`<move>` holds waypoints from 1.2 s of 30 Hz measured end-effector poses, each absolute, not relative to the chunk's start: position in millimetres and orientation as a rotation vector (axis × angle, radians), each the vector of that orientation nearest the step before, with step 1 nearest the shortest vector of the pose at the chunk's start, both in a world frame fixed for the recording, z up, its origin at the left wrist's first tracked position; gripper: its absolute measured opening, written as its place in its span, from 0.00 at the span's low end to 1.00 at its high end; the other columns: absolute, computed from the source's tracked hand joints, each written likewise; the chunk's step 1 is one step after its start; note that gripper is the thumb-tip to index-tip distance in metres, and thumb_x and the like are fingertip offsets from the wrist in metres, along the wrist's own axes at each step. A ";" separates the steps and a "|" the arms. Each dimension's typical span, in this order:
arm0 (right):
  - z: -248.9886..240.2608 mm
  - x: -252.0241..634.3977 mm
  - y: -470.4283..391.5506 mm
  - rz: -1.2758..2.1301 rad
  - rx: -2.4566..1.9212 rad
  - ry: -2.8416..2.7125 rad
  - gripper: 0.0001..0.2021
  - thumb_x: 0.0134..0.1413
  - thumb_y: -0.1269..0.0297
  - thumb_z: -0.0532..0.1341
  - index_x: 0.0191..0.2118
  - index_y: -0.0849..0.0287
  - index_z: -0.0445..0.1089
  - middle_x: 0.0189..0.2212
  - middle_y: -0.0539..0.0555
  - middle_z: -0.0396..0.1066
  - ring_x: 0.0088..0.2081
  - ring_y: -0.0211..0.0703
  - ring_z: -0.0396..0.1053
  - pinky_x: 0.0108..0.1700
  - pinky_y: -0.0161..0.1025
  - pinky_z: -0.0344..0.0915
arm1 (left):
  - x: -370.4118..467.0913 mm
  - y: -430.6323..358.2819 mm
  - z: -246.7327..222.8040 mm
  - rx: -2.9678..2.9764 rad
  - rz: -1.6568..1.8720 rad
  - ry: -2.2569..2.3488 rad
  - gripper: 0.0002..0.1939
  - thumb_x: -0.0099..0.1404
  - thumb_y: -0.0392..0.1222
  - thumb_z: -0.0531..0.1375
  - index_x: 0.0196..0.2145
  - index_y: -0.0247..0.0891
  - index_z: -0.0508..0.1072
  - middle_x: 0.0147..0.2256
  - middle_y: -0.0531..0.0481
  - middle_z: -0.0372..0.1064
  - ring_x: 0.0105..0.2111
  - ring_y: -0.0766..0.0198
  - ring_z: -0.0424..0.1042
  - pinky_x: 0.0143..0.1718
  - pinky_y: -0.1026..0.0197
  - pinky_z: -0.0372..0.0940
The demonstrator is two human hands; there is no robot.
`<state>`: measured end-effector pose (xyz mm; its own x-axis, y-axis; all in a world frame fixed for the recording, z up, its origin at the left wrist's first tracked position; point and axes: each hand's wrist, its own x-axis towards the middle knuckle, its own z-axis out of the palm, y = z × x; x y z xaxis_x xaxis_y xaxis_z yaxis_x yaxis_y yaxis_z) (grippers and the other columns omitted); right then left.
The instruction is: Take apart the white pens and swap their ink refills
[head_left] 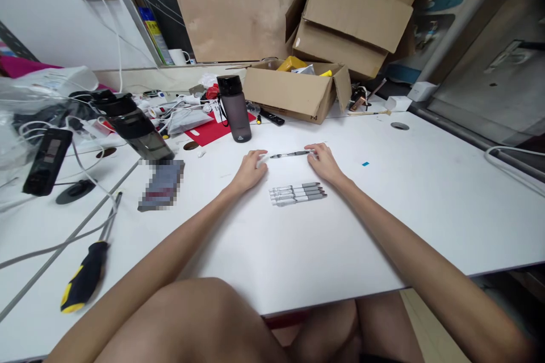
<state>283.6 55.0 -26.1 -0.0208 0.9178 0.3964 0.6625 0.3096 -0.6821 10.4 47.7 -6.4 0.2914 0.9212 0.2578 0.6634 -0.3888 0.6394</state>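
A dark-and-clear pen (290, 154) lies sideways on the white table, between my two hands. My left hand (251, 170) rests just off its left end, thumb and forefinger apart, with a small gap to the pen. At the other end, my right hand (323, 163) has its fingers spread around the pen's tip; whether they touch it is hard to see. Closer to me, several grey-and-clear pens (298, 194) lie side by side in a row, roughly parallel to the single pen.
A dark bottle (235, 110) stands behind my left hand, near an open cardboard box (285, 91). On the left are another bottle (138, 130), a blurred-out flat item (162, 186), a yellow-and-black screwdriver (87, 275) and loose cables. A small blue piece (365, 164) lies to the right.
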 end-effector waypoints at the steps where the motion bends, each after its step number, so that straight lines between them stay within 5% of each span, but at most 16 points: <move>1: -27.9 283.0 58.6 0.357 -1.431 -1.808 0.16 0.58 0.68 0.56 0.50 0.57 0.73 0.48 0.60 0.67 0.51 0.54 0.65 0.60 0.52 0.60 | 13.8 55.9 -8.8 2.182 0.846 1.415 0.22 0.65 0.39 0.57 0.56 0.37 0.71 0.55 0.39 0.66 0.56 0.48 0.65 0.60 0.44 0.59; 8: -28.4 278.4 67.4 0.270 -1.390 -1.946 0.07 0.61 0.65 0.59 0.43 0.57 0.73 0.43 0.59 0.70 0.48 0.54 0.64 0.56 0.50 0.60 | 16.7 69.4 -9.3 2.277 0.843 1.364 0.11 0.67 0.43 0.58 0.42 0.40 0.78 0.46 0.44 0.70 0.50 0.49 0.65 0.56 0.47 0.59; 16: 9.7 275.2 30.8 0.507 -1.273 -1.977 0.11 0.68 0.61 0.52 0.46 0.55 0.71 0.41 0.54 0.74 0.41 0.47 0.69 0.46 0.43 0.63 | 23.1 29.3 5.8 1.980 0.999 1.192 0.09 0.70 0.41 0.55 0.47 0.42 0.68 0.41 0.50 0.74 0.39 0.60 0.73 0.38 0.61 0.65; 19: 21.7 273.4 15.1 0.427 -1.201 -2.043 0.13 0.71 0.58 0.51 0.43 0.55 0.71 0.43 0.55 0.73 0.46 0.48 0.68 0.51 0.43 0.62 | 28.9 11.4 11.0 1.954 1.023 1.176 0.11 0.70 0.43 0.55 0.49 0.43 0.67 0.39 0.52 0.71 0.33 0.63 0.71 0.35 0.62 0.64; 25: 25.0 267.5 -6.3 0.378 -1.219 -2.150 0.16 0.73 0.61 0.46 0.33 0.54 0.64 0.34 0.53 0.69 0.39 0.47 0.66 0.46 0.43 0.61 | 29.0 -19.3 19.2 2.071 1.043 1.230 0.09 0.74 0.47 0.54 0.45 0.43 0.71 0.30 0.55 0.66 0.29 0.63 0.64 0.34 0.61 0.60; 36: 29.0 256.0 -17.5 0.334 -1.214 -2.182 0.16 0.72 0.65 0.44 0.30 0.54 0.57 0.29 0.52 0.66 0.35 0.47 0.63 0.42 0.43 0.60 | 18.2 -27.5 29.1 2.369 0.907 1.274 0.10 0.76 0.49 0.52 0.46 0.44 0.69 0.41 0.50 0.71 0.37 0.59 0.71 0.41 0.59 0.64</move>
